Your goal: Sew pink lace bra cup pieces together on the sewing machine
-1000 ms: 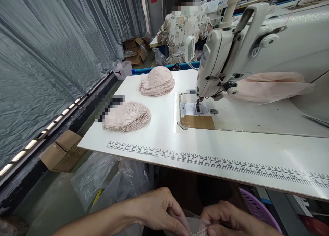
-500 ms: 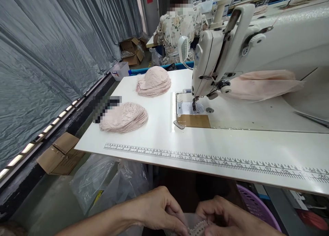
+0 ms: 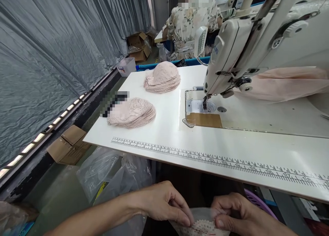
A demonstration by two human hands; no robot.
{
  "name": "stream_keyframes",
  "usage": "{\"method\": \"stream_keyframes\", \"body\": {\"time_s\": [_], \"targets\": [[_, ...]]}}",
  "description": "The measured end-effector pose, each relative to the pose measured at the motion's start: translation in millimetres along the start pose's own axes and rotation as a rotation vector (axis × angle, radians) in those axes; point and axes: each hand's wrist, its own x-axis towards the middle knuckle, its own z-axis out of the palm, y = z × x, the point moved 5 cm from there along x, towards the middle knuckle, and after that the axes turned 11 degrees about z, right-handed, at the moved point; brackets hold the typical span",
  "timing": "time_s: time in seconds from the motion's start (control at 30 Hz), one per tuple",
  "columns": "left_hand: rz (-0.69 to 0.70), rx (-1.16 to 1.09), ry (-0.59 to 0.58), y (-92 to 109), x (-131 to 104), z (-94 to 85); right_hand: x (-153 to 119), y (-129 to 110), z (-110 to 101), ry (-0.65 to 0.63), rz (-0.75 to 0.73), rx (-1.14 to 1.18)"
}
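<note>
Low in front of the table edge, a pale pink lace piece with sheer fabric (image 3: 203,226) is stretched between my two hands. My left hand (image 3: 169,205) pinches its left side between thumb and fingers. On the right side, the thumb and bent fingers of my right hand (image 3: 233,212) grip the same piece. Its lower part is cut off by the bottom of the view. On the table lie two stacks of pink lace cups, a nearer stack (image 3: 136,114) and a farther stack (image 3: 164,78).
A white sewing machine (image 3: 228,57) stands on the white table (image 3: 164,136), with a printed ruler along the front edge. Pink fabric (image 3: 288,83) lies under its arm. Plastic bags (image 3: 128,181), a cardboard box (image 3: 68,145) and a purple basket (image 3: 260,203) are below. A person (image 3: 192,26) sits beyond.
My hands have moved slightly apart, and more of the lace piece shows between them. The view has shifted, so the table and machine appear differently placed.
</note>
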Motion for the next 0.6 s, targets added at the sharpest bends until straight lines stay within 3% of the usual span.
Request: {"method": "stream_keyframes", "body": {"time_s": [0.17, 0.37, 0.6], "targets": [[0.063, -0.018, 0.042, 3.7, -0.2, -1.9, -3.9, -3.9, 0.7, 0.032, -0.006, -0.015], [-0.007, -0.15, 0.015, 10.7, -1.4, 4.8, -7.6, -4.9, -3.2, 0.106, -0.005, -0.102], [0.087, 0.142, 0.056, 11.5, 3.4, 1.3, -12.4, -12.6, -4.6, 0.204, -0.05, -0.206]]}}
